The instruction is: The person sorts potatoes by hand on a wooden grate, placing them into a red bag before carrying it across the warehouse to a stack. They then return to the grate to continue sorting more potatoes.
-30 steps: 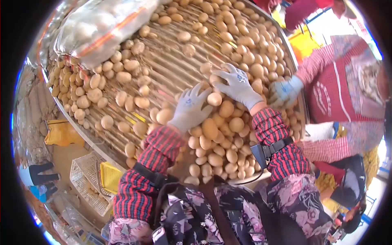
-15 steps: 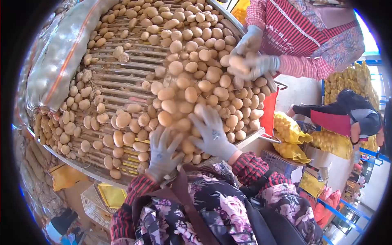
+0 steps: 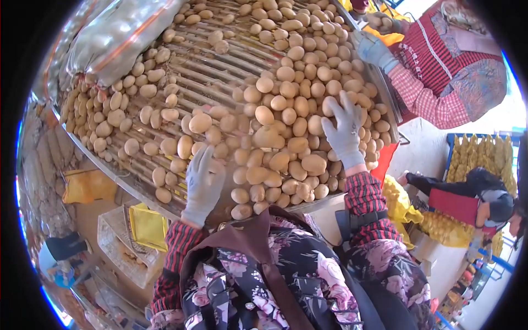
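Plainly, much of the frame is lost: the fisheye rim blackens every corner, and the lower middle is filled by the wearer's own floral apron (image 3: pixel 286 280), which hides the near edge of the sorting table (image 3: pixel 217 82). The left hand (image 3: pixel 202 184), in a grey glove, lies at centre-left with fingers spread flat and loosely open on the bars and the potatoes (image 3: pixel 286 126) at the heap's near edge; it grips nothing that can be seen. The right hand (image 3: pixel 345 132), gloved alike, rests right of centre on top of the heap, fingers splayed over several potatoes; whether any one of them is actually held underneath cannot be told. The potatoes lie heaped across the middle and upper right of the table and scattered thinly along its left edge. A co-worker's gloved hand (image 3: pixel 374 50) at the upper right touches the far rim, the body cut off by the frame. A pale sack (image 3: pixel 124 33) at the upper left is only partly in view. The table is a slatted bed of parallel bars, tilted across the frame. Below it at lower left sit yellow bags (image 3: pixel 146 225) and a crate (image 3: pixel 118 250), blurred; at right, another person bends among yellow mesh sacks (image 3: pixel 473 157).
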